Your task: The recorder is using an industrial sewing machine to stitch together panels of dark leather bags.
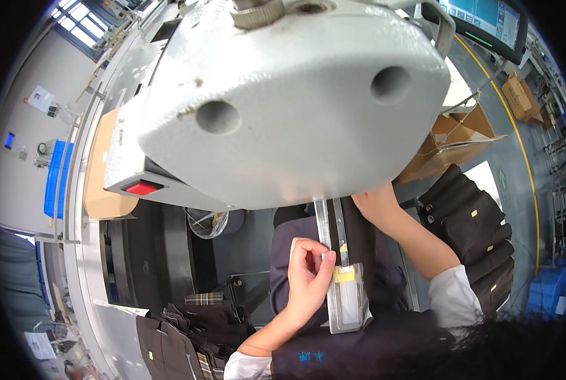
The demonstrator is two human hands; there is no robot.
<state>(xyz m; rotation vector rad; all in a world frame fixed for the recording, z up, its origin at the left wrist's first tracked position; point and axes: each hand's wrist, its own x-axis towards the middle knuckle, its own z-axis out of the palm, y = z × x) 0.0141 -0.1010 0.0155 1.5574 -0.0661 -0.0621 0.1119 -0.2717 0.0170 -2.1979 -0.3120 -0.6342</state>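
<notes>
A large light-grey machine head (pixel 283 145) fills the upper middle. From beneath it a narrow metal bar (pixel 323 221) runs toward me, ending in a clear-covered plate (pixel 349 310) with yellow tape on it. My left hand (pixel 308 272) is beside the bar's left edge, thumb and forefinger pinched together; whatever lies between them is too small to make out. Dark cloth (pixel 359 244) lies along the bar's right side. My right hand (pixel 377 204) reaches in by that cloth under the head, its fingertips hidden by the machine.
Dark garments are stacked at right (pixel 476 234) and lower left (pixel 169 345). A bin (pixel 216 225) with scraps stands below the machine's left side. An open cardboard box (pixel 454 139) sits on the right, and a red switch (pixel 142 188) is on the machine's left.
</notes>
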